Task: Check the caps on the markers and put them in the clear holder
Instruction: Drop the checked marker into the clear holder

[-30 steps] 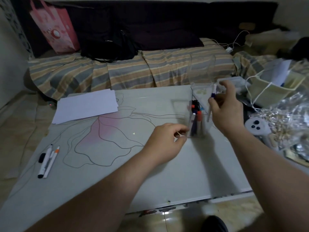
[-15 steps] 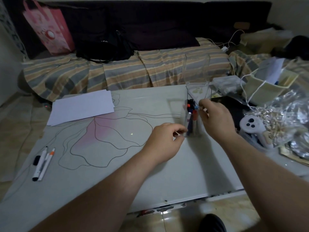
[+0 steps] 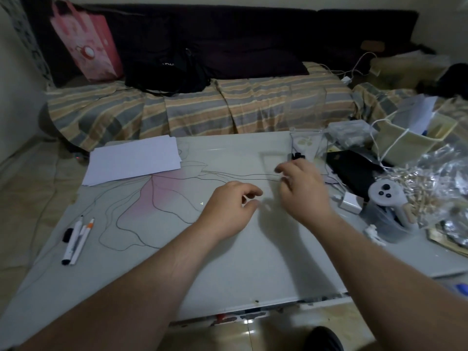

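Across the worktop [image 3: 228, 262], both empty, loosely curled hands should be reaching for the remaining markers [image 3: 76, 239], pressing each cap firmly.

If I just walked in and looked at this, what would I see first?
Probably the two bare arms reaching across the big white board, with the left hand and right hand close together near its far right part, fingers loosely curled. Next comes the pink flower drawing under them. Then two markers lying alone at the board's left edge, and the pink bag at the back left.
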{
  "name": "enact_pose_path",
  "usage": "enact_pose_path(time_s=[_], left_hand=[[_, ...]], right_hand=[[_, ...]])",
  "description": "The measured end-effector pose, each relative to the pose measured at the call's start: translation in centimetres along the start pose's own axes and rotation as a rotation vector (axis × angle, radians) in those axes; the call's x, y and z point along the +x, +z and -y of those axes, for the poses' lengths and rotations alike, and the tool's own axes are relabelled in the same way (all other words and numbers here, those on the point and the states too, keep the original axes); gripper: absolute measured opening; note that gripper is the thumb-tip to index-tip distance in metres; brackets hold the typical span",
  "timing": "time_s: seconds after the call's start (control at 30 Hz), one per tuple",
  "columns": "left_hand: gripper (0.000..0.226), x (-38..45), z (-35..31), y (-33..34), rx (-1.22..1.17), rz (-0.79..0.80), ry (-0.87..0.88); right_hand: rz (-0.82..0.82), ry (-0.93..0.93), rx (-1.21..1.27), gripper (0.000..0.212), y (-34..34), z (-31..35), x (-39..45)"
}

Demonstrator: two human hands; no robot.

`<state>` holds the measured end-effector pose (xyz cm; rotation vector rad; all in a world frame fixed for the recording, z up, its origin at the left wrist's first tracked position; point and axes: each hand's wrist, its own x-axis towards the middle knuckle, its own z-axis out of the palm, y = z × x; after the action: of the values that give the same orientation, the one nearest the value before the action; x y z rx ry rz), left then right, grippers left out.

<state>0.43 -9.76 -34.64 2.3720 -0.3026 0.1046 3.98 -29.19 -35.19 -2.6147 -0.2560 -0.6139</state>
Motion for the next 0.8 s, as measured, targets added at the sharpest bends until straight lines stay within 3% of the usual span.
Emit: enact_pose_path(time_s=[0.13, 0.27, 0.53, 0.8], left_hand=[[0.019, -1.2, 5.2, -3.5, 0.104, -0.042, -0.169], [0.020, -4.2, 11.8, -8.6, 0.281, -0.120, -0.386], [0.027, -11.1, 22.9, -15.7, 0.664, -0.126, -0.783], [0.027, -11.0, 24.8, -14.1, 0.778, -0.188, -0.682]], right_hand=[[0.422, -0.089, 0.131, 0.035, 4.3, 5.6, -1.1], [0.637, -0.167, 0.097, 0.042, 8.5, 10.3, -2.3], [0.711, -0.338, 0.117, 0.037, 12.7, 18.0, -4.3], [0.729, -0.381, 0.127, 0.035, 14.0, 20.0, -5.2]])
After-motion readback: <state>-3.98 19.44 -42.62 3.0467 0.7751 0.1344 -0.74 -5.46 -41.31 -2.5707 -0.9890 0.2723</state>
